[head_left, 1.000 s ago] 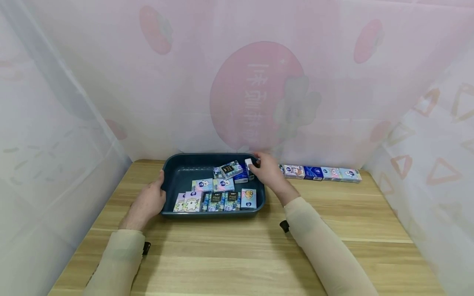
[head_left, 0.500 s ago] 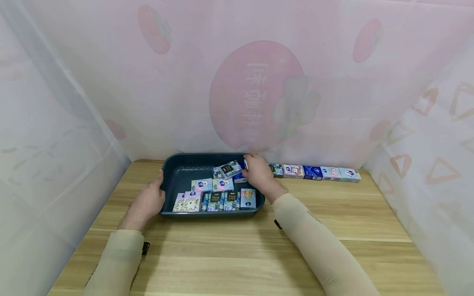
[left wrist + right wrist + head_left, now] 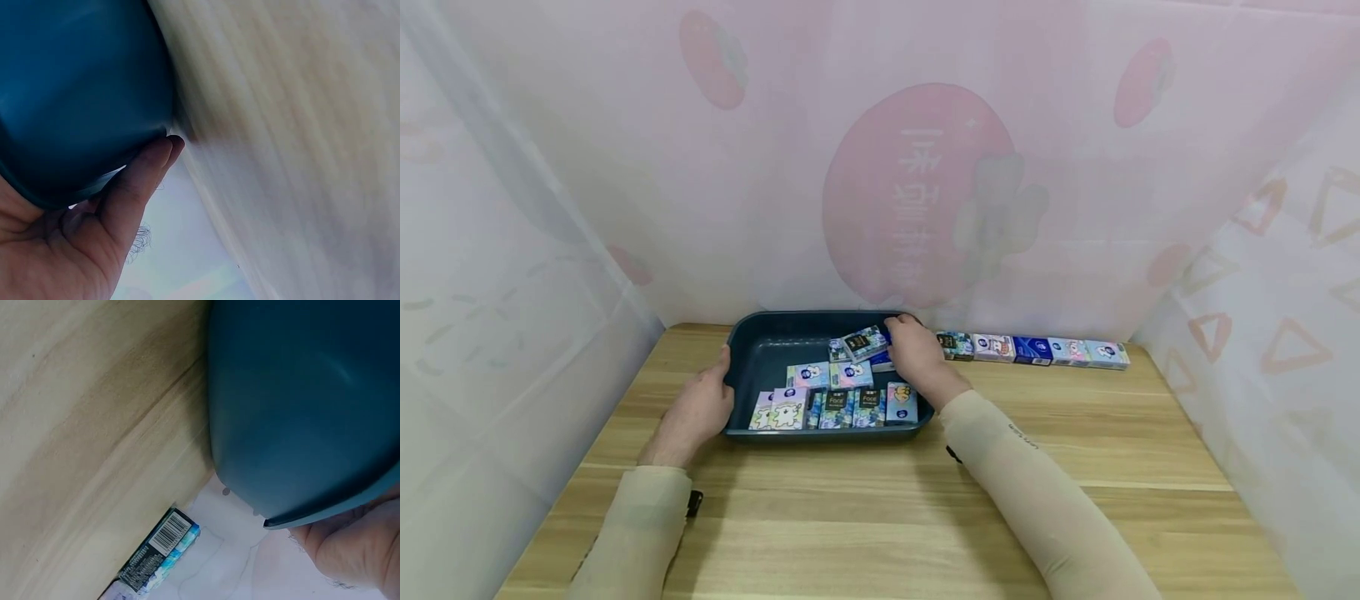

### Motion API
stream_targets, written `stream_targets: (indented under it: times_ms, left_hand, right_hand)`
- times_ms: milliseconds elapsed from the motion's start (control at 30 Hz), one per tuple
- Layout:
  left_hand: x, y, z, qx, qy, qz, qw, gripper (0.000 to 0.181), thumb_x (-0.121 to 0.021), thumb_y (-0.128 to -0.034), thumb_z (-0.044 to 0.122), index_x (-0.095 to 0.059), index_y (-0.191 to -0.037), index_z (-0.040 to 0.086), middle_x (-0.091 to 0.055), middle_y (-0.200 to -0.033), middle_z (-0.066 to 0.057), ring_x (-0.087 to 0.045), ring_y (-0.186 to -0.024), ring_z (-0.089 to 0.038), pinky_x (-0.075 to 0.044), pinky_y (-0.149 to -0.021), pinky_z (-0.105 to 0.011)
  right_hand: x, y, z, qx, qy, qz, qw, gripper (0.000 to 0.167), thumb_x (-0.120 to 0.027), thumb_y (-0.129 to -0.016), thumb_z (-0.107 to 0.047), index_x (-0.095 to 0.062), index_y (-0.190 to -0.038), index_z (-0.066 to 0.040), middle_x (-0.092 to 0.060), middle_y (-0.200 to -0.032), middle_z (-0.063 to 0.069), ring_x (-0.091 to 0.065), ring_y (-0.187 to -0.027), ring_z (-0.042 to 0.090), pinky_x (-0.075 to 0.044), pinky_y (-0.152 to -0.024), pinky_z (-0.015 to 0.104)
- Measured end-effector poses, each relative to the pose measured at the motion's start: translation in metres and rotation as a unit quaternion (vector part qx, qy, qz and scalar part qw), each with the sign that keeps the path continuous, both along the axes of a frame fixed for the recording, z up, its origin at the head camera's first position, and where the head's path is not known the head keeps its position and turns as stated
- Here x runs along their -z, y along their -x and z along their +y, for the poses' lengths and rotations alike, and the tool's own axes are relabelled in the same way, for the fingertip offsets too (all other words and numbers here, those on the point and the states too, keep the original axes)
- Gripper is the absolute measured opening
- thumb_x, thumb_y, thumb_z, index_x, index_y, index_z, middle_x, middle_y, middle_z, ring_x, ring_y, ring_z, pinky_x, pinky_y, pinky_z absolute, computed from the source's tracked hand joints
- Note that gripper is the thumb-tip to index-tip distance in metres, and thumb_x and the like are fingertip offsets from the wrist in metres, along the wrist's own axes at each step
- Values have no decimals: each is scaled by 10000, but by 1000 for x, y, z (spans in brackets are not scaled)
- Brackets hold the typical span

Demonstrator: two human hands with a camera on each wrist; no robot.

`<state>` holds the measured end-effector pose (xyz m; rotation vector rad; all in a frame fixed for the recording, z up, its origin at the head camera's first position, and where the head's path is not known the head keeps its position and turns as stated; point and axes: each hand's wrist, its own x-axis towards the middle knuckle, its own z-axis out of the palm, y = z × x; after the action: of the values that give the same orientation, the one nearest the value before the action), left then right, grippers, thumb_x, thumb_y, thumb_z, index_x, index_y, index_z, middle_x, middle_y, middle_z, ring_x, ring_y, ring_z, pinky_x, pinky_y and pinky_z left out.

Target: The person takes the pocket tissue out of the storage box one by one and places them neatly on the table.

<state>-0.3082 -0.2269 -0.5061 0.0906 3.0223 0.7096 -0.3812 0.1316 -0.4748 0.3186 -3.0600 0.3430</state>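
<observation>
A dark teal tray (image 3: 760, 333) sits on the wooden table, holding several small tissue packs. My left hand (image 3: 700, 408) is at the tray's left side; in the left wrist view, straight fingers (image 3: 147, 162) touch its outer wall. Inside the tray's right end, my right hand (image 3: 916, 354) reaches over the back corner, beside a dark blue pack (image 3: 882, 362) and a black-labelled floral pack (image 3: 864, 342). Its fingertips and anything under them are hidden; in the right wrist view the tray's wall covers most of the hand.
Right of the tray, several tissue packs stand in a row along the back of the table, from a dark floral pack (image 3: 955, 345) to a light blue one (image 3: 1107, 354). White-and-pink printed curtains (image 3: 760, 200) surround the table (image 3: 820, 525).
My right hand has shifted left over the tray's back right corner. The white-ended pack seen at its fingers earlier is now hidden, and more of the row shows. My left hand has stayed put.
</observation>
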Motion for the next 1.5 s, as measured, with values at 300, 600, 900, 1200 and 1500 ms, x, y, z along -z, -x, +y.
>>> stream_targets:
  times_ms: [300, 600, 900, 1200, 1500]
  left_hand:
    - [-1, 0, 0, 10, -8, -63, 10000, 780, -487, -1159, 45, -136, -1846, -73, -523, -1661, -476, -566, -697, -248, -489, -647, -380]
    - [-1, 1, 0, 4, 26, -54, 10000, 777, -484, -1155, 39, -142, -1843, -78, -495, -1681, -482, -559, -684, -249, -486, -641, -381]
    - [0, 0, -1, 87, -21, 85, 9999, 771, -496, -1145, 27, -167, -1830, -103, -654, -973, -258, -518, -620, -216, -468, -605, -377]
    - [1, -1, -1, 9, -24, -6, 10000, 773, -478, -1156, 40, -139, -1840, -84, -620, -1510, -473, -549, -662, -227, -483, -627, -366]
    - [0, -1, -1, 45, -72, -1, 10000, 777, -479, -1152, 34, -135, -1839, -88, -696, -1282, -406, -546, -672, -227, -483, -629, -367]
  right_hand:
    - [0, 1, 6, 33, 560, -2, 9984, 525, -732, -1134, -83, -654, -1654, -87, -651, -1659, 156, -745, -1422, 365, -632, -1201, 522]
    - [-9, -2, 20, 22, 1394, 168, 9901, 498, -770, -1114, -81, -682, -1604, -54, -677, -1630, 182, -699, -1486, 390, -608, -1234, 538]
    - [-17, -4, 38, 50, 2512, 269, 9676, 484, -737, -1116, -56, -673, -1595, -25, -679, -1589, 235, -701, -1418, 419, -614, -1185, 580]
    - [-23, -12, 62, 228, 3476, -55, 9373, 480, -706, -1124, -61, -648, -1596, 9, -670, -1604, 248, -738, -1385, 476, -701, -1021, 546]
    - [-22, -18, 85, 494, 3865, -246, 9206, 500, -716, -1142, -112, -624, -1625, -21, -636, -1649, 235, -725, -1427, 482, -689, -1047, 558]
